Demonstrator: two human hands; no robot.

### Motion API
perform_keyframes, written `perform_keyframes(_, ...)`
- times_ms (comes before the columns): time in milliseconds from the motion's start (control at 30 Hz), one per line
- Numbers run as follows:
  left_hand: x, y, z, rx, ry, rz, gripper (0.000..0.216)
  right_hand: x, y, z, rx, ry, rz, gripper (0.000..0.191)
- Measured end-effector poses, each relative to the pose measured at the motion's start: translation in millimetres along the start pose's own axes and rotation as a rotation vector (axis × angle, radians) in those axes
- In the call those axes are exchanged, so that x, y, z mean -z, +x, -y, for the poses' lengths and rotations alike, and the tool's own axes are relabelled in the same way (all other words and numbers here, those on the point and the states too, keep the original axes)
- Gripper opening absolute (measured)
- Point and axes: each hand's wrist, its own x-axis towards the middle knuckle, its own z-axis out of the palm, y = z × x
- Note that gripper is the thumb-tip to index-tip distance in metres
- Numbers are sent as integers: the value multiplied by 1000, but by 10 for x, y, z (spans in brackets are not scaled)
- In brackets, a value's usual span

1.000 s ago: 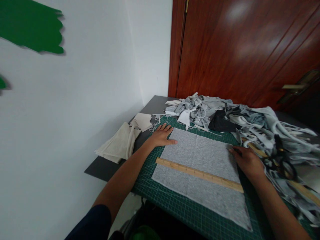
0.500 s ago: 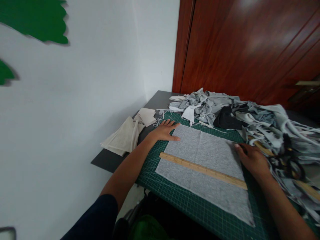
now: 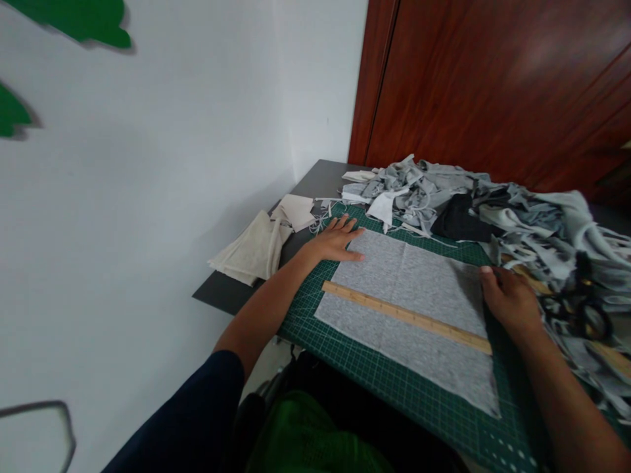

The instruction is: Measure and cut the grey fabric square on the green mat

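A rectangle of heather-grey fabric (image 3: 419, 282) lies flat on a green cutting mat (image 3: 355, 355), with a faint crease down it. Across its nearer half rests a wooden ruler (image 3: 409, 317). My left hand (image 3: 340, 240) is spread flat at the fabric's far left corner, thumb on the cloth and fingers reaching onto the mat. At the far right corner my right hand (image 3: 513, 299) has its fingers curled and closed, the thumb against the fabric's edge. Its fingertips are partly hidden under the hand.
A heap of grey and white fabric scraps (image 3: 424, 194) spreads along the back, with a black cloth piece (image 3: 461, 220) in it. Black-handled scissors (image 3: 576, 309) lie on scraps at right. Cream cloth pieces (image 3: 254, 249) sit at left beside the wall. A wooden door (image 3: 493, 92) stands behind.
The camera view has shifted, so the table appears higher. My right thumb has drawn slightly outward along the fabric's edge. My left hand, the ruler and the fabric keep their places.
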Motion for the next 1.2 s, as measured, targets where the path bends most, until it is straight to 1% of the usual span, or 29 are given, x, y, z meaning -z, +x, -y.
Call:
perform_keyframes(100,14,1,-187,-58,-34,15,102,54,13,37,7,51,11,77)
perform_keyframes(200,-9,0,-374,-119,-83,80,108,125,-18,75,21,87,67,73)
perform_keyframes(267,-32,-2,-462,-132,-96,119,110,182,-105,136,7,90,70,69)
perform_keyframes(300,-41,-3,-492,-132,-95,130,110,212,-177,182,-8,102,61,67)
perform_keyframes(367,-50,-1,-530,-135,-76,131,109,272,-376,298,-76,204,-7,63)
perform_keyframes(400,-49,1,-545,-145,-64,117,109,303,-497,360,-94,261,-50,62)
perform_keyframes(467,-37,1,-587,-181,-46,63,106,369,-755,467,-76,329,-60,56)
perform_keyframes(533,-22,-12,-673,-214,-49,-1,99,436,-983,526,-72,317,-70,51)
perform_keyframes(600,-22,-51,-816,-260,-59,-39,88,489,-1135,529,-126,330,-106,49)
perform_keyframes(633,-32,-85,-908,-297,-60,-32,82,503,-1176,515,-168,347,-133,49)
perform_keyframes(700,-81,-179,-1121,-369,-56,-9,67,503,-1191,469,-245,383,-187,50)
perform_keyframes(767,-161,-302,-1351,-384,-47,-19,55,474,-1144,424,-280,387,-220,52)
perform_keyframes(867,-296,-475,-1653,-399,38,-66,54,419,-1048,394,-278,390,-239,54)
perform_keyframes(933,-361,-540,-1785,-386,89,-105,60,396,-1010,395,-265,388,-240,53)
perform_keyframes(1033,-399,-562,-1849,-328,161,-127,67,382,-1000,395,-252,382,-229,52)
perform_keyframes(1133,-396,-595,-1811,-287,182,-157,66,381,-1010,381,-242,376,-207,49)
perform_keyframes(1200,-396,-676,-1794,-251,168,-178,64,384,-1016,377,-227,379,-180,48)
